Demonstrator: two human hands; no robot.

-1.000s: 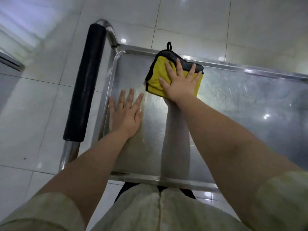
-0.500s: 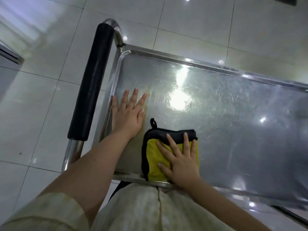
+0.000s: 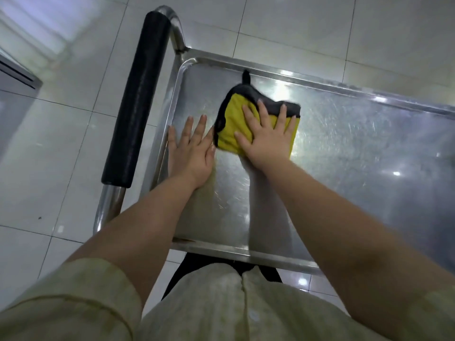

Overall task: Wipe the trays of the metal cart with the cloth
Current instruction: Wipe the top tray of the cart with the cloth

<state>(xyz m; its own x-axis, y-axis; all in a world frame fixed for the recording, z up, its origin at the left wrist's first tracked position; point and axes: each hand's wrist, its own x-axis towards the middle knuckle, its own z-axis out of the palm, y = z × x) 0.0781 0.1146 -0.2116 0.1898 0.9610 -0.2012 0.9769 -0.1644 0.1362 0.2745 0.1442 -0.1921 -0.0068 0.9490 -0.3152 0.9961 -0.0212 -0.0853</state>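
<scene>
The metal cart's top tray (image 3: 369, 134) is a scratched steel sheet with a raised rim, filling the middle and right of the head view. A folded yellow cloth with a black edge and hanging loop (image 3: 234, 119) lies on the tray's left part, near the far rim. My right hand (image 3: 268, 136) presses flat on the cloth with fingers spread and straight. My left hand (image 3: 190, 151) rests flat on the bare tray just left of the cloth, beside the left rim.
The cart's push handle with a black foam grip (image 3: 138, 99) runs along the tray's left side on a chrome tube. White glossy floor tiles (image 3: 61, 148) surround the cart. A grey object edge (image 3: 14, 77) sits at the far left.
My right hand has pushed the cloth from the tray's near edge back toward the far rim. My left hand has stayed flat in the same spot.
</scene>
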